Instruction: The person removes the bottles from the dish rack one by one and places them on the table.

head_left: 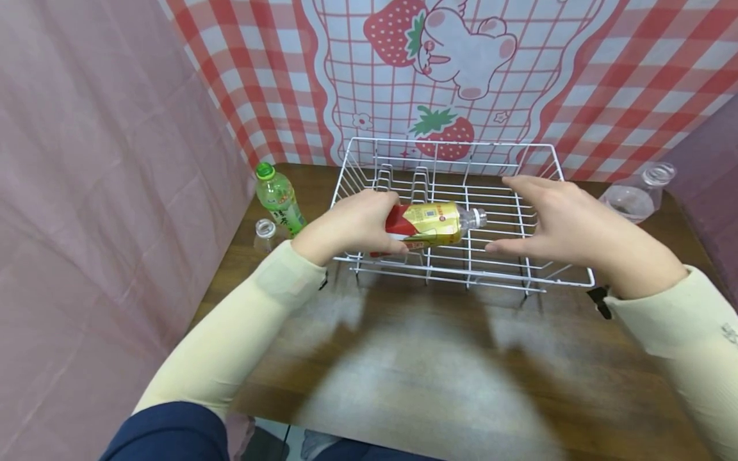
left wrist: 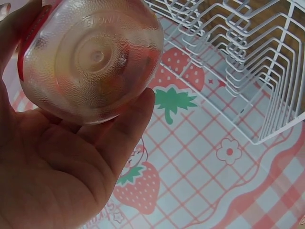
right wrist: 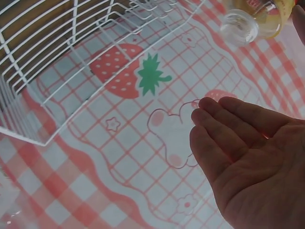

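My left hand grips a clear plastic bottle with a red and yellow label by its base end. The bottle lies sideways over the white wire rack, its uncapped neck pointing right. In the left wrist view the round bottle base faces the camera, fingers and thumb about it. My right hand hovers over the right part of the rack, thumb and fingers spread and holding nothing. Its straight fingers show in the right wrist view, with the bottle neck apart from them.
Left of the rack stand a green bottle with a green cap and a small clear bottle. A clear bottle is at the back right. Behind hangs a red checked cloth; a pink curtain borders the left side of the wooden table.
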Tool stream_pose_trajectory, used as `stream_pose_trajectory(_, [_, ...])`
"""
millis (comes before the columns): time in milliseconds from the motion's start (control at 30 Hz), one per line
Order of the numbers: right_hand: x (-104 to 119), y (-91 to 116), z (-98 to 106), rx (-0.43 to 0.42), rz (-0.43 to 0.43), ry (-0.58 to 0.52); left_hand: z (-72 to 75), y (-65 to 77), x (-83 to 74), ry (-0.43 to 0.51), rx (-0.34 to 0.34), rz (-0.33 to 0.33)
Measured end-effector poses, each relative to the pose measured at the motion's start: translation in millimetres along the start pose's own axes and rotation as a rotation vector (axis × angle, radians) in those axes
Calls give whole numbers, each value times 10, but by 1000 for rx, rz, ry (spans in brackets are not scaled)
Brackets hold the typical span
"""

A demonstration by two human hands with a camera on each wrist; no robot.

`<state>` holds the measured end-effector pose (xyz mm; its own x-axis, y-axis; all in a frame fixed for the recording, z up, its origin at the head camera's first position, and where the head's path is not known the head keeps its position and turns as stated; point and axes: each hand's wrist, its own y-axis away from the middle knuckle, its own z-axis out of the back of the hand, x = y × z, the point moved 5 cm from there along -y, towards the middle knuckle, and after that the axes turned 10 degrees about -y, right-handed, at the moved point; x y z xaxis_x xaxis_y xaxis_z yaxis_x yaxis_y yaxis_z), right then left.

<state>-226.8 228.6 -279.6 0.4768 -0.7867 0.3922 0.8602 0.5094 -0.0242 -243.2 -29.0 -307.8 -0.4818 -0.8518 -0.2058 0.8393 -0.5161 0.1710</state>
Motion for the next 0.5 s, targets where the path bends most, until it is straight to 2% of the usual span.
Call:
stream_pose_trajectory(233, [-166,103,-1,-4,-47,-17,-16,29,67,20,9,28])
stream_pose_trajectory(367, [-273,169,-24,16,-84,-31,-21,46,77,28,4,18])
stream_pose_trajectory(500, [-353,225,-52,3,-84,-34,-31,54,91,46,-8,6])
